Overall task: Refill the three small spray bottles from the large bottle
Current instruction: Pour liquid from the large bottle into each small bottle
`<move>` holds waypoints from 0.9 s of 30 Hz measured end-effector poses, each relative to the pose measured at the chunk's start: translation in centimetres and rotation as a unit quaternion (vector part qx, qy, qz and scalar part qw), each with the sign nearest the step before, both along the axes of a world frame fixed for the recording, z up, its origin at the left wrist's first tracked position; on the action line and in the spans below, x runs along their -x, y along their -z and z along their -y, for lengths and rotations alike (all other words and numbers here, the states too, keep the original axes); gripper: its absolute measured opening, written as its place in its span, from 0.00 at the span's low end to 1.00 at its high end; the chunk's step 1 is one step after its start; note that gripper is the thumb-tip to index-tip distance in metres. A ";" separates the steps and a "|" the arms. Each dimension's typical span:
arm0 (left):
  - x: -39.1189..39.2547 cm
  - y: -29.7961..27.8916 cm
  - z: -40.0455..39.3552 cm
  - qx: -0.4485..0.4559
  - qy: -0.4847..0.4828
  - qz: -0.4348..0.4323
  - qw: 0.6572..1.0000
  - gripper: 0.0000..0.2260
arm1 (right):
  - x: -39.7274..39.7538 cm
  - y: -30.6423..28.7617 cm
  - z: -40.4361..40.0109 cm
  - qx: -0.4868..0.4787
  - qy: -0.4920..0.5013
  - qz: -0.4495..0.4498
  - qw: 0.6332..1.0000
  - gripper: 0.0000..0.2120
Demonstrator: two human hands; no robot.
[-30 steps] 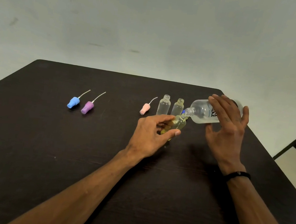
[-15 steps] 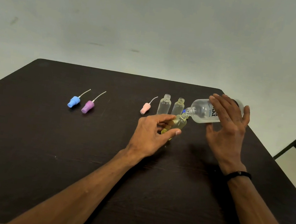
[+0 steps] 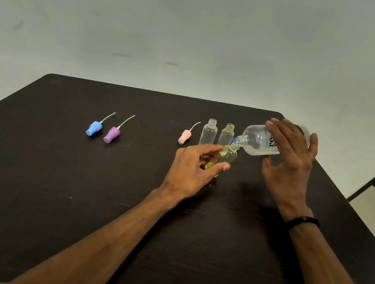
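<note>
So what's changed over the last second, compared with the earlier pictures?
Nothing visible. The right hand still tips the large bottle into the small bottle held by the left hand; the two other small bottles and the three spray caps stay put.

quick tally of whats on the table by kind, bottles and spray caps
small spray bottles: 3, two standing uncapped, one held tilted in the left hand
large bottle: 1, tipped in the right hand
spray caps: 3, blue, purple, pink
total: 7
</note>
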State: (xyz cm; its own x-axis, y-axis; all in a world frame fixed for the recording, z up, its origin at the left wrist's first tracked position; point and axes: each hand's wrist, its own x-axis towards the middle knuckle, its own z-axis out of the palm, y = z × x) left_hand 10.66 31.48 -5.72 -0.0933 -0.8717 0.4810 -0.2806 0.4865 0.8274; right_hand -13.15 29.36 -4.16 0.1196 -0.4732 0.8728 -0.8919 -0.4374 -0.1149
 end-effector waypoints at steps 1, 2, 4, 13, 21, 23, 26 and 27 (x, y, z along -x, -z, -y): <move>0.0 0.0 0.0 -0.001 -0.001 -0.001 1.000 0.24 | 0.0 0.0 0.0 -0.001 0.001 -0.001 1.000 0.38; 0.0 0.0 0.0 -0.002 -0.002 -0.002 1.000 0.24 | 0.0 0.1 0.1 -0.001 0.001 -0.001 1.000 0.38; 0.0 0.0 0.0 -0.002 -0.002 -0.001 1.000 0.24 | 0.1 0.1 0.1 -0.003 0.001 -0.001 1.000 0.38; 0.0 0.0 -0.1 -0.002 -0.002 0.003 1.000 0.24 | 0.0 0.0 0.0 0.000 0.002 0.000 1.000 0.37; 0.1 0.0 -0.1 -0.010 0.000 -0.001 1.000 0.23 | -0.1 0.1 0.0 0.002 0.005 -0.003 1.000 0.38; 0.0 0.1 -0.1 -0.009 0.000 0.000 1.000 0.24 | -0.1 0.0 0.0 0.003 0.004 -0.003 1.000 0.37; 0.0 0.1 0.0 -0.008 0.000 0.002 1.000 0.24 | -0.1 0.0 0.0 0.004 0.004 -0.003 1.000 0.37; 0.0 0.1 0.0 -0.009 0.001 0.001 1.000 0.24 | 0.0 0.0 0.0 0.004 0.005 -0.003 1.000 0.38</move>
